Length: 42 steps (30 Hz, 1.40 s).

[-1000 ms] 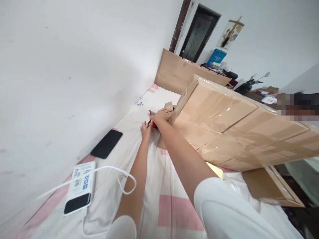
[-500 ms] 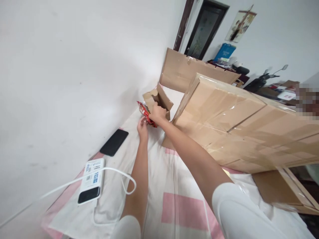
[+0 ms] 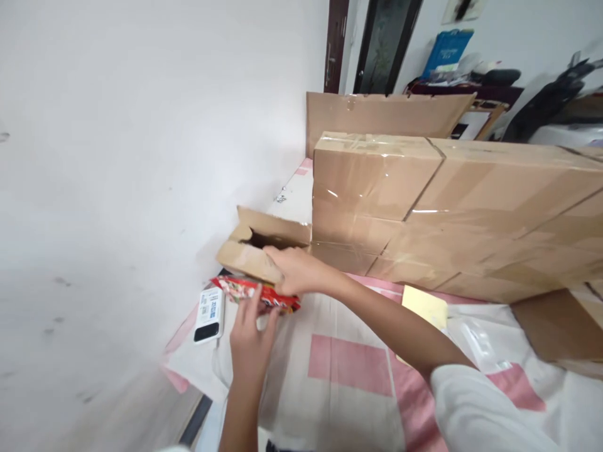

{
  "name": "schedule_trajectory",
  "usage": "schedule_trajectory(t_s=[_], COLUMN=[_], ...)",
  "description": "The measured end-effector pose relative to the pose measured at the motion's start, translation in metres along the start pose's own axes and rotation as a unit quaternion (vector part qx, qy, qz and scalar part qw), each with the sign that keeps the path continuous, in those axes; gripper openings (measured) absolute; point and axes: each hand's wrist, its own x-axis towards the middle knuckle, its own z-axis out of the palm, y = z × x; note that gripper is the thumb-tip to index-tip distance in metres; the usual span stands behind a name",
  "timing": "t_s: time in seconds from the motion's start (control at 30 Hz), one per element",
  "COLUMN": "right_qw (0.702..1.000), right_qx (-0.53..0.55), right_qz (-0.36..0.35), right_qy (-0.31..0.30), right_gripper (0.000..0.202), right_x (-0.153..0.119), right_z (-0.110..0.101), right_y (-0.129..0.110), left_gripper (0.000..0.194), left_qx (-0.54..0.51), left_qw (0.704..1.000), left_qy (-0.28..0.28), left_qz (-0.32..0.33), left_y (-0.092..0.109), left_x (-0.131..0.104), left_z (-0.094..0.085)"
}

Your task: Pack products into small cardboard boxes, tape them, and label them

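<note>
A small open cardboard box (image 3: 247,258) is tilted beside the white wall, its flaps up and its inside dark. Along its near side lies a shiny red packet (image 3: 240,288). My right hand (image 3: 296,270) grips the box's near wall, thumb side at the opening, with its lower fingers by the packet. From below, my left hand (image 3: 253,323) holds the packet between thumb and fingers.
Big taped cardboard boxes (image 3: 452,213) stand on the right behind my right arm. A white power bank (image 3: 210,314) with a cable lies at the left edge. Yellow paper (image 3: 424,306) and clear plastic (image 3: 483,344) lie on the right.
The small box and red packet have come closer, both hands with them, and the box has turned. The view has also shifted, and the black phone is now mostly hidden behind the box.
</note>
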Motion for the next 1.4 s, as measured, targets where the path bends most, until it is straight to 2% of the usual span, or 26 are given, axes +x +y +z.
schedule_trajectory(t_s=[0.13, 0.23, 0.3, 0.4, 0.53, 0.63, 0.77, 0.83, 0.9, 0.97, 1.1, 1.17, 1.23, 1.3, 1.33, 1.4], right_qw=[0.993, 0.98, 0.978, 0.98, 0.984, 0.988, 0.994, 0.993, 0.992, 0.986, 0.965, 0.965, 0.972, 0.978, 0.98, 0.983], right_qx=[0.118, 0.183, 0.178, 0.142, 0.119, 0.109, -0.011, -0.049, -0.066, -0.094, -0.15, -0.143, -0.122, -0.102, -0.094, -0.078], right_qz=[0.027, 0.081, 0.111, 0.139, 0.135, 0.107, 0.109, 0.096, 0.05, -0.002, -0.059, -0.057, -0.043, -0.036, -0.035, -0.035], right_qy=[-0.019, -0.005, 0.007, 0.022, 0.003, -0.001, 0.026, 0.052, 0.092, 0.141, 0.208, 0.211, 0.197, 0.176, 0.17, 0.164], right_gripper=[0.05, 0.052, 0.053, 0.064, 0.078, 0.088, 0.096, 0.088, 0.079, 0.069, 0.049, 0.039, 0.036, 0.041, 0.044, 0.047], right_x=[-0.113, -0.193, -0.234, -0.269, -0.283, -0.287, -0.295, -0.297, -0.299, -0.301, -0.306, -0.307, -0.307, -0.307, -0.307, -0.306], right_z=[0.031, 0.053, 0.066, 0.085, 0.102, 0.101, 0.099, 0.103, 0.11, 0.117, 0.127, 0.129, 0.129, 0.128, 0.127, 0.127], right_y=[0.006, 0.014, 0.016, 0.015, 0.021, 0.033, 0.045, 0.048, 0.05, 0.051, 0.047, 0.042, 0.036, 0.032, 0.031, 0.03], left_gripper=[0.037, 0.026, 0.03, 0.035, 0.034, 0.041, 0.048, 0.052, 0.058, 0.064, 0.066, 0.062, 0.058, 0.061, 0.065, 0.074], left_qx=[0.095, 0.105, 0.095, 0.079, 0.073, 0.086, 0.17, 0.196, 0.168, 0.084, -0.096, -0.158, -0.167, -0.129, -0.104, -0.059], left_qw=[0.986, 0.979, 0.974, 0.953, 0.908, 0.862, 0.806, 0.796, 0.81, 0.844, 0.911, 0.929, 0.947, 0.962, 0.965, 0.957], left_qy=[-0.078, -0.124, -0.164, -0.235, -0.321, -0.399, -0.476, -0.489, -0.483, -0.459, -0.369, -0.313, -0.249, -0.202, -0.195, -0.233], left_qz=[0.114, 0.125, 0.124, 0.176, 0.261, 0.3, 0.307, 0.299, 0.288, 0.264, 0.156, 0.12, 0.117, 0.133, 0.143, 0.161], left_y=[0.05, 0.078, 0.088, 0.091, 0.083, 0.076, 0.07, 0.071, 0.075, 0.083, 0.106, 0.118, 0.128, 0.138, 0.143, 0.152], left_x=[-0.073, -0.114, -0.13, -0.137, -0.125, -0.115, -0.108, -0.104, -0.096, -0.082, -0.038, -0.013, 0.01, 0.031, 0.039, 0.051], left_z=[-0.017, -0.013, -0.006, 0.006, 0.009, 0.005, 0.001, -0.005, -0.017, -0.039, -0.092, -0.108, -0.109, -0.095, -0.084, -0.057])
